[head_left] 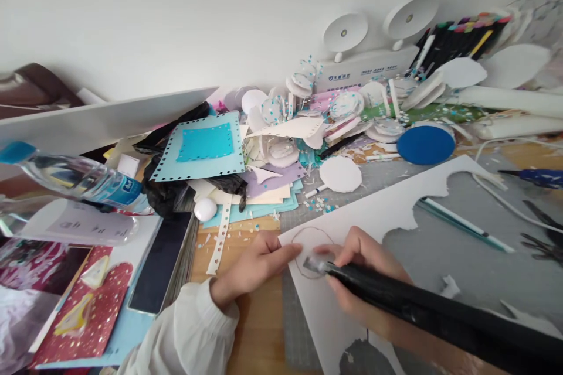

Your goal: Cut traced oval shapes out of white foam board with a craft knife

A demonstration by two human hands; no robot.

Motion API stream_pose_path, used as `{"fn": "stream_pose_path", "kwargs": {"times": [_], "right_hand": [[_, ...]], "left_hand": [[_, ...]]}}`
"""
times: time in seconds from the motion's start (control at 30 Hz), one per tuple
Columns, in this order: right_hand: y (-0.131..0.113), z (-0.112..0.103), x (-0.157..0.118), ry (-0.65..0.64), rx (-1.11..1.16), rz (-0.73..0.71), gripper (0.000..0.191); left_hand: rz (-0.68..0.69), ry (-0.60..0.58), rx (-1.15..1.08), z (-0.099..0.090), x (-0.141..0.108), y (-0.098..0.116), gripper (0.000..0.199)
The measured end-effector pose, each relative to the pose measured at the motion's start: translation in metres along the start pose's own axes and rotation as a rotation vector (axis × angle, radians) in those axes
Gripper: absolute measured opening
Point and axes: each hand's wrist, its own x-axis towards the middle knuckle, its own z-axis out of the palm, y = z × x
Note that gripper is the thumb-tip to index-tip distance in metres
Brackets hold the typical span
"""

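Observation:
A large white foam board [373,211] with round bites cut out of its edges lies at an angle over a grey cutting mat [440,258]. Near its left corner a circle [308,238] is drawn on it in thin dark line. My left hand [264,261] grips the board's left edge, thumb on top beside the circle and fingers curled. My right hand [365,263] is closed around a long black-handled craft knife [396,299]. Its short metallic tip [315,264] is over the circle, and I cannot tell whether it touches the board.
Cut white discs [341,174] and scraps crowd the back. A blue round lid [426,145], scissors [545,246] and a blue-handled tool [539,177] lie right. A water bottle [83,179], a phone [160,263] and blue cards [204,143] are at left.

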Motion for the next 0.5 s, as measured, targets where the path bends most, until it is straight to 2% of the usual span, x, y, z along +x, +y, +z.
{"fn": "stream_pose_path", "kwargs": {"times": [0.1, 0.2, 0.37, 0.5], "right_hand": [[0.0, -0.0014, -0.0012, -0.07, -0.067, -0.096, 0.022], [0.0001, -0.0013, -0.0013, -0.056, -0.111, -0.166, 0.019], [-0.0013, 0.0019, -0.0012, -0.024, -0.173, -0.148, 0.015], [-0.0067, 0.0008, 0.001, -0.06, -0.211, -0.168, 0.016]], "left_hand": [[-0.025, -0.011, -0.055, 0.0012, -0.0002, -0.0016, 0.064], [-0.044, -0.017, -0.096, 0.0019, 0.0, -0.0026, 0.063], [-0.066, -0.011, -0.133, 0.0025, 0.0006, -0.0008, 0.06], [-0.065, 0.0, -0.151, 0.0042, 0.0012, 0.0, 0.058]]}}
